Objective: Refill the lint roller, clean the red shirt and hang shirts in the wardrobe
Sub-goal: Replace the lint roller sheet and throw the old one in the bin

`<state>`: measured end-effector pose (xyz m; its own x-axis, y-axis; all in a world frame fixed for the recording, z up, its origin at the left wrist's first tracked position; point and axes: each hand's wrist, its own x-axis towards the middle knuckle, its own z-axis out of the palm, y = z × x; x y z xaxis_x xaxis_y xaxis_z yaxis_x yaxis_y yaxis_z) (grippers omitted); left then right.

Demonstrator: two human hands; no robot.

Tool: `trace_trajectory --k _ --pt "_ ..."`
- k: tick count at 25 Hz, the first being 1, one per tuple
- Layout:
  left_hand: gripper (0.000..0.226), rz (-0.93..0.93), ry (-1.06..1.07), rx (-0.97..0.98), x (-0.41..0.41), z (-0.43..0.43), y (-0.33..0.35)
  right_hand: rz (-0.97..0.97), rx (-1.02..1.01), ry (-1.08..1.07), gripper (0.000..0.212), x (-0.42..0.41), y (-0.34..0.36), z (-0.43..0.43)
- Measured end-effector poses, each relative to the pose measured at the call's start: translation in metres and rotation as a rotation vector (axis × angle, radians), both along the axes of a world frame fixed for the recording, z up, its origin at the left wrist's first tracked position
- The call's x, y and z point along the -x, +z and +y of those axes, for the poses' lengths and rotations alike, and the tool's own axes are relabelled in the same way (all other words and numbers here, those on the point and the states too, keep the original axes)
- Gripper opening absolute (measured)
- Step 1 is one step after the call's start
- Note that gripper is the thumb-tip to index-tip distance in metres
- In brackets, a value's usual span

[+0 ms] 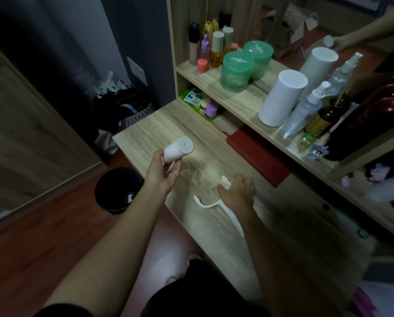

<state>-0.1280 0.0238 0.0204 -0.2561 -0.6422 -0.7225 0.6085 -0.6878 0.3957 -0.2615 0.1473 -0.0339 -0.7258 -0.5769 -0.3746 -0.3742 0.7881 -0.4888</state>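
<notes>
Alignment of roll to handle decides my next move. My left hand (166, 172) is wrapped around 1 small white cylindrical refill roll (179, 149), held above the pale wood-grain desk (150, 133). The roll's long axis tilts up and away from the palm, and its capped end with the centre hole points toward the far shelf. The thin white plastic lint-roller handle (233, 219) lies flat on the desk, to the right of the roll and lower, partly under my right hand (237, 191). That hand is motion-blurred; it seems to touch the handle's upper end, but I cannot tell whether the fingers grip it. The right hand is plainly nearer the handle.
</notes>
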Motion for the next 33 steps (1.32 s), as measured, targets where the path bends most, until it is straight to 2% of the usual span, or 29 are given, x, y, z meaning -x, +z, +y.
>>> trace_trajectory --k 2,5,10,14,16,19,23,27,33 --pt "0.014 -0.007 -0.009 -0.025 0.002 0.001 -0.006 -0.016 -0.125 -0.022 0.063 -0.004 -0.021 0.015" --pt "0.014 0.014 -0.024 -0.029 0.005 0.003 -0.009 -0.087 -0.164 0.030 0.050 -0.005 -0.033 0.018" --pt "0.006 -0.032 -0.033 0.013 -0.002 -0.005 0.003 -0.072 0.110 0.211 0.038 0.008 0.019 0.000" --pt "0.015 -0.208 -0.168 0.219 -0.012 -0.021 0.011 0.000 0.278 0.438 0.048 0.022 0.090 -0.018" --pt "0.016 -0.301 -0.267 0.348 -0.011 -0.025 0.015 0.049 0.250 0.498 0.051 0.023 0.106 -0.025" --pt "0.002 -0.418 -0.410 0.549 -0.006 -0.022 0.023 0.125 0.177 0.544 0.050 0.022 0.108 -0.033" --pt "0.008 -0.457 -0.513 0.736 -0.004 -0.016 0.024 0.161 0.161 0.561 0.047 0.018 0.105 -0.037" --pt "0.015 -0.444 -0.538 0.843 -0.004 -0.011 0.023 0.164 0.187 0.574 0.045 0.015 0.104 -0.036" --pt "0.017 -0.451 -0.527 0.832 -0.007 -0.009 0.020 0.102 0.217 0.554 0.045 0.015 0.102 -0.034"
